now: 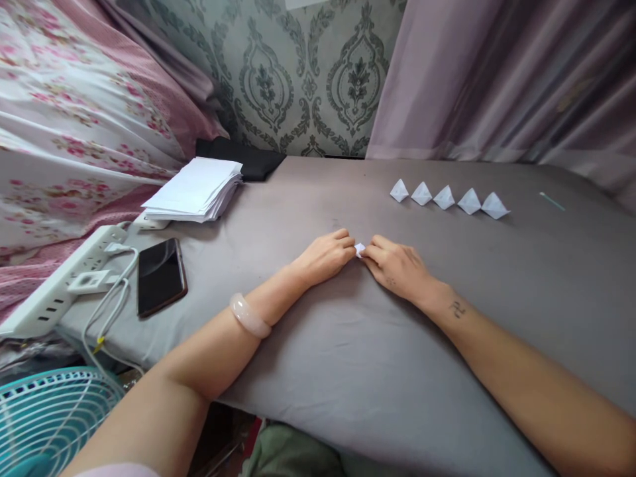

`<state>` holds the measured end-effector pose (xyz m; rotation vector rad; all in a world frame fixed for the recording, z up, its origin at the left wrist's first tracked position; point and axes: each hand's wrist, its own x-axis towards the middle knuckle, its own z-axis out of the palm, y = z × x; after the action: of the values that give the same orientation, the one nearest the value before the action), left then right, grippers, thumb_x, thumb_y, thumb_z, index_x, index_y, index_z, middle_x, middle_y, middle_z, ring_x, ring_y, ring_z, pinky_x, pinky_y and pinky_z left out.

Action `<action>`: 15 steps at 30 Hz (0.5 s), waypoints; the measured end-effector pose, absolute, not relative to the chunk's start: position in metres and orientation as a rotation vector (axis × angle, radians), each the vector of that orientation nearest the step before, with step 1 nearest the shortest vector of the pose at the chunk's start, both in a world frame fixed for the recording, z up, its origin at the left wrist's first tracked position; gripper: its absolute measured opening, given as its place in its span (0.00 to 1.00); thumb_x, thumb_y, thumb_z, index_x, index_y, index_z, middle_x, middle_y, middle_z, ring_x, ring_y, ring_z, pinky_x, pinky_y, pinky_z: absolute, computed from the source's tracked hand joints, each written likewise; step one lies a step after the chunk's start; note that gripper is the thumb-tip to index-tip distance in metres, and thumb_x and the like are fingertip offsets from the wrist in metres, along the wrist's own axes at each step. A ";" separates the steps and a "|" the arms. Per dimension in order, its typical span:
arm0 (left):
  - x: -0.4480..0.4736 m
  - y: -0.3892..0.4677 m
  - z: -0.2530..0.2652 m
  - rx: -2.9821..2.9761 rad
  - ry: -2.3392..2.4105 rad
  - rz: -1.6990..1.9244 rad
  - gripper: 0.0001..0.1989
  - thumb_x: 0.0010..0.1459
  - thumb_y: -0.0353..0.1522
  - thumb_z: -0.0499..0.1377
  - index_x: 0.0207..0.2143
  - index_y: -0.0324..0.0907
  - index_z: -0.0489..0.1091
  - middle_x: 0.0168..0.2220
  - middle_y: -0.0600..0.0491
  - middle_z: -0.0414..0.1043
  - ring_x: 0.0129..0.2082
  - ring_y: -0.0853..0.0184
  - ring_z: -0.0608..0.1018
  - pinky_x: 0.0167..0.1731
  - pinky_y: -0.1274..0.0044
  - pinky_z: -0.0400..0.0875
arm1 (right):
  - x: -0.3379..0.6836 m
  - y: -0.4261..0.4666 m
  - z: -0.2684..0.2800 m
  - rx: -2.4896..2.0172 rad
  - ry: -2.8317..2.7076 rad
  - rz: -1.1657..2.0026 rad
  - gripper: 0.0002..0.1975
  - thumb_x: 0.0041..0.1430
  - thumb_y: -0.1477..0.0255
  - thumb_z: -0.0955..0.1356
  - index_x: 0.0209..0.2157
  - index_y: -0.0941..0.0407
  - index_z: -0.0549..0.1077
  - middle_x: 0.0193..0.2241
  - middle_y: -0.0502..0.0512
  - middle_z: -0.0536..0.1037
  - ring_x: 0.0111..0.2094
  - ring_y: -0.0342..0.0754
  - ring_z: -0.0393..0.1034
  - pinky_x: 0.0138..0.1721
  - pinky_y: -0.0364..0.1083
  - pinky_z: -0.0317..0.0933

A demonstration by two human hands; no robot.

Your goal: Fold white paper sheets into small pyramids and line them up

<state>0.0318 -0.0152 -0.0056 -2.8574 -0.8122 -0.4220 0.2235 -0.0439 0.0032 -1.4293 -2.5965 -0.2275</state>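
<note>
A small folded white paper (360, 250) shows between my two hands, over the middle of the grey cloth-covered surface. My left hand (328, 257) pinches its left side with curled fingers. On its right side, my right hand (395, 265) is closed in a pinch too. Most of the paper is covered by my fingers, so its full shape cannot be made out. Beyond my right hand, several white folded paper boats (422, 194) stand in a row.
At the back left lies a stack of white paper (193, 189) beside a black flat item (248, 159). A phone (161, 277) rests near a white power strip (64, 281) with cables. A thin stick (552, 201) lies far right. A teal fan (54, 421) stands lower left.
</note>
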 end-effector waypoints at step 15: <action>0.029 -0.010 -0.016 -3.045 -1.170 -0.875 0.13 0.64 0.33 0.52 0.35 0.39 0.76 0.36 0.47 0.76 0.38 0.64 0.72 0.43 0.73 0.67 | 0.222 -0.044 0.008 -1.556 -2.455 0.162 0.13 0.65 0.65 0.62 0.40 0.52 0.77 0.37 0.54 0.76 0.35 0.48 0.70 0.32 0.45 0.54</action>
<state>0.0293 -0.0101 -0.0159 -3.0451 -1.1695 -0.8745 0.2218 -0.0436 0.0084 -1.5561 -2.4547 0.1622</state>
